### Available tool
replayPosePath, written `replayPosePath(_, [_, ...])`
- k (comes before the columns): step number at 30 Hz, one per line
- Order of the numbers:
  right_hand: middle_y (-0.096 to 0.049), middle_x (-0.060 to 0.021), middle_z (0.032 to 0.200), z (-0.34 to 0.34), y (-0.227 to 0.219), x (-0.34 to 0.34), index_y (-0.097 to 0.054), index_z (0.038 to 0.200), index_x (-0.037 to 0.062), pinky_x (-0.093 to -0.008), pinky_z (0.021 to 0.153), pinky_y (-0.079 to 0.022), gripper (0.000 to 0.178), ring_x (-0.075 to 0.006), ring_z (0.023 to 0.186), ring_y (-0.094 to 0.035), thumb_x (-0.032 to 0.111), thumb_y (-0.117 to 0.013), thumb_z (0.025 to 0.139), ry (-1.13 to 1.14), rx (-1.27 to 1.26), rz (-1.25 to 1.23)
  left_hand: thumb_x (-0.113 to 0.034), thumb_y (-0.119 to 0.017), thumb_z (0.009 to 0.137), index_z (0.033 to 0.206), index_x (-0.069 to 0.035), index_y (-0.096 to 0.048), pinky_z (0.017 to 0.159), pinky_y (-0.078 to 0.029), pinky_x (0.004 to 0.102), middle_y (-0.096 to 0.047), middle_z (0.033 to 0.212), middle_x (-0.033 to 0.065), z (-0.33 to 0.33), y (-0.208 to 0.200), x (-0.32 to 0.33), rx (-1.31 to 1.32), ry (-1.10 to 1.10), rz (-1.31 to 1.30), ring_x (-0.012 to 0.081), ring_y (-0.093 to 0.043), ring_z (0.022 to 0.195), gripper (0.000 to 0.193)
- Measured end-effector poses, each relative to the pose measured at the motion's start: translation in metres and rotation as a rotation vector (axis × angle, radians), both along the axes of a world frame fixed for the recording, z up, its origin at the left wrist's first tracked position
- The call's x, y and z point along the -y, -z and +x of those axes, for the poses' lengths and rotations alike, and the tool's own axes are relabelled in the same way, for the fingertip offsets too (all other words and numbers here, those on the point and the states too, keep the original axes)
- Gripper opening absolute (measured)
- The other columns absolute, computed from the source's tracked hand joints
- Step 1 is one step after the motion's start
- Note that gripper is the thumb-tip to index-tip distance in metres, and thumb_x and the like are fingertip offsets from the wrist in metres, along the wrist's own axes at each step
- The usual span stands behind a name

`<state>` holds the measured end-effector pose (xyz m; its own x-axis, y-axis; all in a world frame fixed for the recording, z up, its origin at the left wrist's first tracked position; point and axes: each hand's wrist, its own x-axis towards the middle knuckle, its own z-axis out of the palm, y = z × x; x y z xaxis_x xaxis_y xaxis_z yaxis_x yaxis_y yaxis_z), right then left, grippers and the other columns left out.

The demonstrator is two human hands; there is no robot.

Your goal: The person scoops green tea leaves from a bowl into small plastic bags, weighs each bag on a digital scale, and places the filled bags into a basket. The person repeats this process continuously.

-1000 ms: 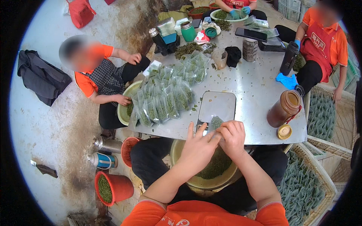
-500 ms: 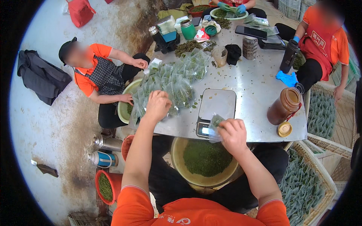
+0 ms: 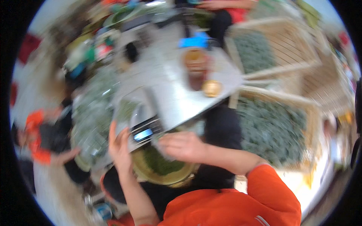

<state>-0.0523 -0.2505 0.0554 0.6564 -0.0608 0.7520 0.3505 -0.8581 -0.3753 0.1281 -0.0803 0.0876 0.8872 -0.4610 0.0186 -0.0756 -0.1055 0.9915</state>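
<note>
The making-up of bags appears well advanced but unfinished: clear plastic bags of green leaves (image 3: 94, 113) are heaped on the silvery metal table (image 3: 173, 107), and loose green leaves (image 3: 162, 162) are left in one round yellowish basin (image 3: 140, 169). One small clear bag (image 3: 160, 147) is pinched by the right hand (image 3: 184, 147) near the basin. The left hand's (image 3: 121, 150) fingers are parted beside one flat scale (image 3: 143, 135); whether anything is gripped cannot be told. More bags are held in two tan crates (image 3: 290, 43), too blurred to be counted.

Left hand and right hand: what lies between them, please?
In the head view: the scale's lit display, plus a blurred clear bag at the right hand.
</note>
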Motion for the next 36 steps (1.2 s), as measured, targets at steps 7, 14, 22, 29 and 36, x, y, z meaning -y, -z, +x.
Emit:
replayPosePath(7, [-0.076, -0.0085, 0.104, -0.241, -0.038, 0.127, -0.076, 0.089, 0.0093, -0.0352, 0.064, -0.062, 0.013, -0.0248, 0.083, -0.075, 0.011, -0.074, 0.076, 1.069, -0.087, -0.288, -0.008, -0.062, 0.104, 0.143, 0.003, -0.054, 0.099, -0.055, 0.0343, -0.064, 0.134, 0.0149, -0.064, 0.084, -0.073, -0.023, -0.132, 0.285, 0.0205, -0.066, 0.114, 0.041])
replayPosePath(14, [-0.073, -0.0113, 0.110, -0.560, -0.012, 0.255, -0.080, 0.108, 0.0171, -0.0462, 0.082, -0.058, 0.023, -0.0344, 0.093, -0.073, 0.012, -0.068, 0.089, 1.779, -0.697, 0.031, -0.014, -0.064, 0.105, 0.133, 0.001, -0.061, 0.089, -0.056, 0.0318, -0.067, 0.117, 0.0101, -0.098, 0.110, -0.062, -0.257, 0.239, 0.570, 0.0155, -0.067, 0.099, 0.032])
replayPosePath(22, [-0.073, -0.0252, 0.109, -0.591, 0.127, 0.345, -0.076, 0.116, 0.0066, -0.0464, 0.094, -0.055, 0.029, -0.0407, 0.104, -0.071, 0.018, -0.058, 0.097, 1.758, -1.033, 0.534, -0.004, -0.069, 0.099, 0.123, 0.004, -0.066, 0.086, -0.055, 0.0290, -0.071, 0.105, 0.0089, -0.124, 0.086, -0.051, -0.179, 0.369, 0.682, 0.0144, -0.067, 0.095, 0.026])
replayPosePath(29, [-0.068, -0.0305, 0.119, -0.602, 0.221, 0.354, -0.069, 0.120, -0.0028, -0.0562, 0.097, -0.050, 0.041, -0.0478, 0.115, -0.064, 0.026, -0.044, 0.103, 1.427, -1.298, 0.517, -0.006, -0.069, 0.098, 0.126, 0.003, -0.067, 0.090, -0.056, 0.0306, -0.074, 0.111, 0.0100, -0.129, 0.078, -0.069, -0.161, 0.438, 0.804, 0.0171, -0.070, 0.101, 0.030])
replayPosePath(36, [-0.059, -0.0270, 0.140, -0.579, 0.214, 0.330, -0.054, 0.147, 0.0035, -0.0535, 0.108, -0.045, 0.049, -0.0444, 0.130, -0.056, 0.031, -0.048, 0.107, 1.752, -0.833, -0.066, -0.014, -0.074, 0.095, 0.124, 0.001, -0.070, 0.087, -0.058, 0.0331, -0.076, 0.110, 0.0130, -0.139, 0.089, -0.061, -0.015, 0.601, 0.814, 0.0187, -0.073, 0.101, 0.032])
